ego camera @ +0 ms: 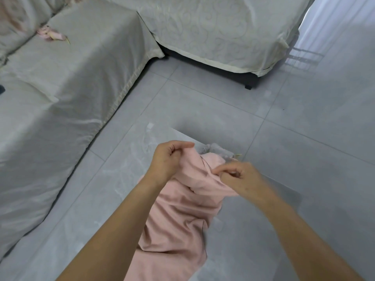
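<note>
A pale pink cloth [178, 216] hangs in front of me above the grey tiled floor, bunched at the top and falling toward the bottom of the view. My left hand [168, 159] grips its upper left edge with curled fingers. My right hand [239, 177] pinches the cloth's upper right part between thumb and fingers. A greyish lace-like trim [219, 150] shows at the cloth's top, just beyond both hands.
A sofa under a light grey cover [60, 94] fills the left side, and its other section [223, 31] runs across the back. A small pink item [53, 34] lies on the left seat. The grey tile floor [284, 128] spreads to the right, with a bright curtain [332, 21] at far right.
</note>
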### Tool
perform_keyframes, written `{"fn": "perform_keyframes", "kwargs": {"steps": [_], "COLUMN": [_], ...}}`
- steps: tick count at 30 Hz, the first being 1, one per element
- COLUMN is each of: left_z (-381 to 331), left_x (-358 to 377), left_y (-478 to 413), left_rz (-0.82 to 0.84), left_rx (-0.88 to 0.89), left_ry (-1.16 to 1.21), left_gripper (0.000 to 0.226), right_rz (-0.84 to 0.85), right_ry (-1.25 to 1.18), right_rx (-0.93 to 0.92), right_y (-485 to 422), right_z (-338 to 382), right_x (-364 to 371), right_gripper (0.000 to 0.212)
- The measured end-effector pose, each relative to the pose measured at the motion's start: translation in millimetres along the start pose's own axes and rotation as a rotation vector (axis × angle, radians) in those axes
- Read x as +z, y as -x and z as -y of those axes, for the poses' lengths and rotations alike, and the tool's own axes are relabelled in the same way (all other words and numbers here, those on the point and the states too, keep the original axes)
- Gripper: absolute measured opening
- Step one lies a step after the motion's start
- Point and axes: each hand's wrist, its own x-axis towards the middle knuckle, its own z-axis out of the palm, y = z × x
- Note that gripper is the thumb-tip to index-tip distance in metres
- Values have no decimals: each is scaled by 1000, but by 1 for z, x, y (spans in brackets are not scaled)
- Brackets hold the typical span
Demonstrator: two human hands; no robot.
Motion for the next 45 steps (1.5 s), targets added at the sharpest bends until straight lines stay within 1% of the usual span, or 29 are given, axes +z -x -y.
{"fn": "perform_keyframes", "kwargs": {"steps": [1, 2, 3, 4, 5, 6, 8, 9, 12, 16, 19, 21, 23, 25, 27, 29, 31, 33, 36, 38, 39, 40, 41, 42, 43, 45], "left_z": [-1, -2, -1, -1, -2, -4, -12, -18, -38, -68, -71, -55, -26, 12, 54, 95, 127, 151, 185, 209, 220, 230, 238, 244, 248, 249], "left_x": [-4, -10, -18, -26, -35, -44, -59, -65, -74, -84, -96, -104, -107, -107, -107, -110, -114, -118, -128, -134, -136, -137, -137, -135, -131, -122], "left_y": [0, 1, 0, -1, -2, -2, -3, -4, -8, -12, -9, -5, 5, 23, 45, 71, 98, 124, 160, 178, 186, 192, 196, 200, 201, 198], "left_rz": [-29, -72, -123, -179, -235, -283, -343, -360, -393, -457, -459, -407, -325, -237, -159, -64, 50, 149, 250, 261, 261, 255, 249, 249, 259, 250], "left_rx": [-6, -4, 7, 15, 18, 19, 35, 51, 91, 166, 186, 150, 89, 2, -127, -230, -251, -253, -272, -309, -340, -379, -431, -485, -527, -558], "left_ry": [25, 47, 67, 89, 112, 135, 181, 193, 225, 238, 220, 194, 104, -51, -184, -365, -604, -795, -966, -1005, -1010, -1010, -1018, -1047, -1092, -1142], "left_gripper": [45, 45, 45, 44, 42, 39, 30, 27, 27, 26, 18, 15, 16, 16, 14, 18, 24, 25, 22, 23, 27, 32, 38, 44, 49, 57], "right_rz": [21, -25, -144, -294, -435, -542, -683, -741, -848, -845, -779, -709, -633, -555, -456, -333, -235, -170, 9, 68, 56, 76, 128, 198, 217, 127], "right_ry": [105, 211, 266, 238, 144, 20, -217, -293, -380, -398, -406, -426, -406, -370, -338, -312, -291, -216, -63, -88, -97, -79, -39, 1, 27, 18], "right_rx": [7, 19, 28, 24, 19, 28, 55, 69, 66, -61, -92, -56, 21, 118, 205, 281, 336, 352, 405, 437, 433, 425, 414, 435, 450, 451], "right_y": [2, 3, 4, 4, 5, 6, 9, 9, 9, 14, 23, 33, 44, 58, 76, 98, 123, 147, 180, 200, 205, 209, 212, 212, 209, 199], "right_z": [-3, -6, -9, -11, -11, -10, -4, -1, 17, 55, 70, 64, 42, 13, -14, -38, -55, -69, -82, -88, -94, -98, -102, -101, -105, -115], "right_x": [-4, -10, -16, -23, -30, -36, -46, -49, -59, -71, -67, -51, -24, 9, 44, 82, 117, 147, 193, 219, 231, 241, 249, 252, 254, 247], "right_gripper": [28, 26, 28, 29, 29, 31, 37, 38, 35, 42, 50, 54, 53, 47, 42, 37, 33, 34, 35, 25, 27, 40, 46, 45, 44, 43]}}
